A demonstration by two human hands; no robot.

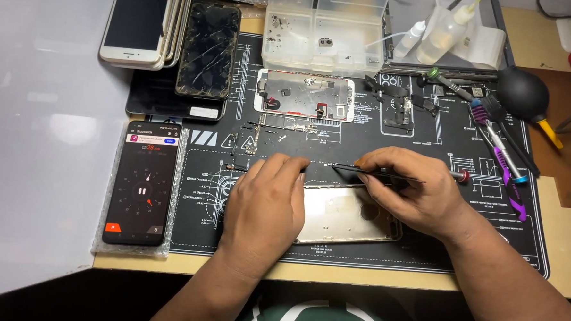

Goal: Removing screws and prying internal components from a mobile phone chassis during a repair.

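Tweezers (378, 173), thin and black, lie pinched between the fingers of the right hand (412, 192), their tip pointing left over the top edge of a stripped phone housing (347, 216) that rests on the dark repair mat (427, 141) near the front of the desk.

At the far left, a phone showing a stopwatch screen (142, 184) lies on a sheet of bubble wrap (100, 236), just beside the mat's left edge. Behind it, a stack of pale phones (144, 23) sits next to a phone with a cracked black screen (208, 49).

The left hand (267, 208) rests palm down on the left part of the housing, fingers curled and pressing on it; it steadies the frame but does not close around it. Small screws and metal parts (261, 137) are scattered on the mat just behind this hand.

Further back, at centre, a second opened phone body with a white frame (304, 95) lies flat, and behind it stands a clear plastic parts box (323, 27) with compartments.

The right hand is closed on the tweezers, thumb and forefinger clamping them near the middle.

To the right, squeeze bottles (432, 35) stand at the back of the desk. A purple-handled screwdriver (500, 157) lies with other tools on the right part of the mat, and a black rubber air blower (524, 94) with a yellow nozzle sits at the mat's right edge.
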